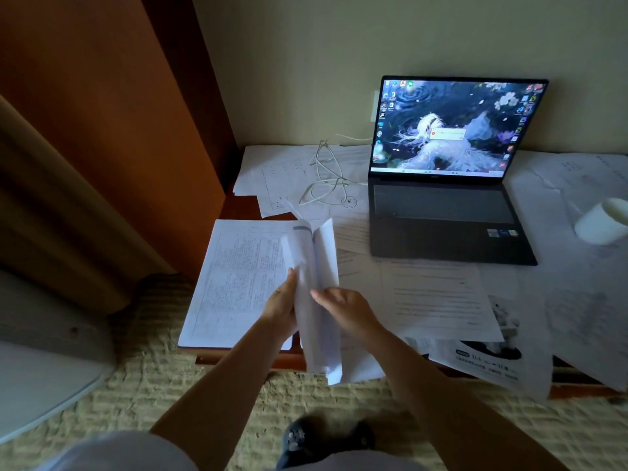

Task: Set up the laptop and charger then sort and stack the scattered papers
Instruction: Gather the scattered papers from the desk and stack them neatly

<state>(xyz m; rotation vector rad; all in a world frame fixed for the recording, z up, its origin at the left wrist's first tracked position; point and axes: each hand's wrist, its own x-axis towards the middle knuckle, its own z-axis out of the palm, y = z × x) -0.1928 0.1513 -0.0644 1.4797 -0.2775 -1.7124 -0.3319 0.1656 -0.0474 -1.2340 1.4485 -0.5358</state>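
An open dark laptop [445, 212] stands on the low table with its screen lit. A white charger cable [326, 178] lies coiled on papers to its left and runs toward a wall socket [374, 107]. My left hand [282, 307] and my right hand [346, 309] together hold a bundle of white sheets [317, 300] on edge above the table's front. A large printed sheet [238, 283] lies flat to the left of the bundle. More loose papers [438, 300] are scattered in front of and to the right of the laptop.
A white cup [603, 220] lies tipped at the right edge. Papers overhang the wooden table's front edge [289, 363]. An orange-brown cabinet [136, 113] stands to the left. Woven matting [170, 385] covers the floor, with my dark shoe [306, 440] below.
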